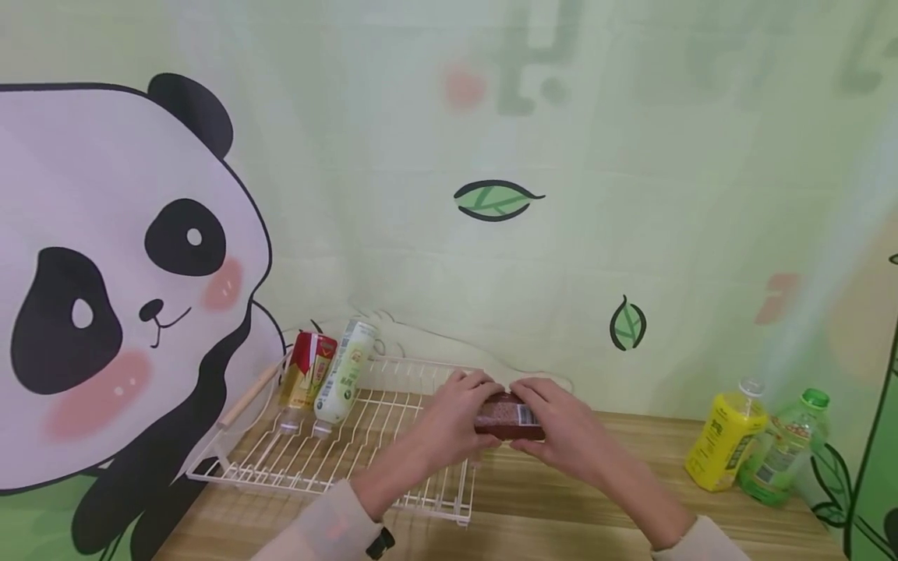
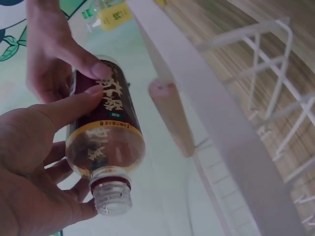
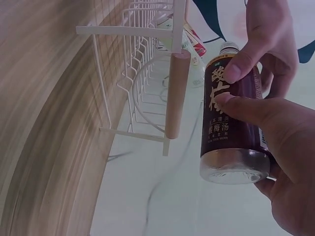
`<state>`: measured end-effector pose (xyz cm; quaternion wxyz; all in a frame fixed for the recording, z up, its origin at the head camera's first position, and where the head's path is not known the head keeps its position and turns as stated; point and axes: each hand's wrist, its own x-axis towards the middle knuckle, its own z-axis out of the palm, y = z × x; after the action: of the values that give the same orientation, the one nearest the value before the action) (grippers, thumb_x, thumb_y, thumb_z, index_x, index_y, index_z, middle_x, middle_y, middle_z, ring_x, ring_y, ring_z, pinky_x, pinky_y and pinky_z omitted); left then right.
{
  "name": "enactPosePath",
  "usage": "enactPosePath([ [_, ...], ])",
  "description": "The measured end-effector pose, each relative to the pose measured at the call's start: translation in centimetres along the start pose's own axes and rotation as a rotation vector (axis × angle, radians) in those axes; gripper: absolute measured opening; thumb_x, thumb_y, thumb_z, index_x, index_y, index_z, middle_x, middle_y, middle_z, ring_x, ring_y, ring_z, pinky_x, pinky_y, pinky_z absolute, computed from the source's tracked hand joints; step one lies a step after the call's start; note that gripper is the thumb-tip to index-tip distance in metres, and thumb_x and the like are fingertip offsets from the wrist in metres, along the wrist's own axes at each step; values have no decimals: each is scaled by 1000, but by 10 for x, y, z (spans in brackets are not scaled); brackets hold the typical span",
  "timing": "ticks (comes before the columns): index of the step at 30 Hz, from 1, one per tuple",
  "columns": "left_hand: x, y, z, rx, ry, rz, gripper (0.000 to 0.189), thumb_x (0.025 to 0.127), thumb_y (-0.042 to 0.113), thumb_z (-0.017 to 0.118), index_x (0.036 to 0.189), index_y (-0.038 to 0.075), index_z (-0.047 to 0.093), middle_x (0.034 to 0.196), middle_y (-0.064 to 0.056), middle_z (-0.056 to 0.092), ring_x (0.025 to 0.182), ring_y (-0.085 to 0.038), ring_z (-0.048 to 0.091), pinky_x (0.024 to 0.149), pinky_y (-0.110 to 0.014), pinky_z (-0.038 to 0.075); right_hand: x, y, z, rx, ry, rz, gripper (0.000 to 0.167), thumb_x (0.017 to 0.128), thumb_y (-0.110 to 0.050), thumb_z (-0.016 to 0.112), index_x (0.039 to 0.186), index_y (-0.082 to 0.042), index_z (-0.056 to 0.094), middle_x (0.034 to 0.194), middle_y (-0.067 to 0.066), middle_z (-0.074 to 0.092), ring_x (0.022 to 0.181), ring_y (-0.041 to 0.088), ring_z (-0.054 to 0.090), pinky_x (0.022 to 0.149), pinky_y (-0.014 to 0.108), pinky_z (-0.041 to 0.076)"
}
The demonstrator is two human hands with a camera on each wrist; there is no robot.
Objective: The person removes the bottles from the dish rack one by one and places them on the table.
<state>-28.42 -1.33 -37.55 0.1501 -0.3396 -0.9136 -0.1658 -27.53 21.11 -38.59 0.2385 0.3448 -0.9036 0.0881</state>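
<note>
A clear plastic bottle (image 1: 507, 421) with a dark maroon label lies sideways between my two hands, above the right end of a white wire rack (image 1: 393, 499). Its capless neck points to the left hand's side in the left wrist view, where the bottle (image 2: 106, 142) looks empty. My left hand (image 1: 452, 417) grips the neck end, thumb on the label. On the base end, my right hand (image 1: 561, 425) holds on with its thumb across the label in the right wrist view. Fingers behind the bottle are partly hidden.
In the rack's left part lean a red-and-yellow bottle (image 1: 309, 370) and a pale green-white bottle (image 1: 345, 378), necks down. A wooden handle (image 1: 249, 396) is at the rack's left end. A yellow bottle (image 1: 726, 440) and a green-capped bottle (image 1: 782, 452) stand at the right of the wooden table (image 1: 596, 506).
</note>
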Motion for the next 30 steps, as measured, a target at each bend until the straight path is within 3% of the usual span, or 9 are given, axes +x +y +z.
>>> enactPosePath([
  [13,-3,12,0,41,4,-20,72,79,32,96,141,14,65,135,1,64,116,-18,55,99,-34,53,-2,-2,-2,-52,15,-28,74,74,-30,99,133,0,65,130,12,66,118,29,65,95,46,59],
  [23,-3,14,2,63,-5,-20,72,80,36,95,141,15,65,133,1,64,115,-18,55,96,-33,53,-4,0,-2,-20,-5,-39,73,75,-28,99,133,0,64,130,12,66,117,28,65,93,46,60],
  [30,-4,14,2,63,17,-29,73,81,34,95,143,12,63,135,0,62,117,-20,55,97,-35,53,0,-2,-3,-40,22,-49,74,73,-28,100,132,0,65,129,12,66,119,31,63,102,49,55],
])
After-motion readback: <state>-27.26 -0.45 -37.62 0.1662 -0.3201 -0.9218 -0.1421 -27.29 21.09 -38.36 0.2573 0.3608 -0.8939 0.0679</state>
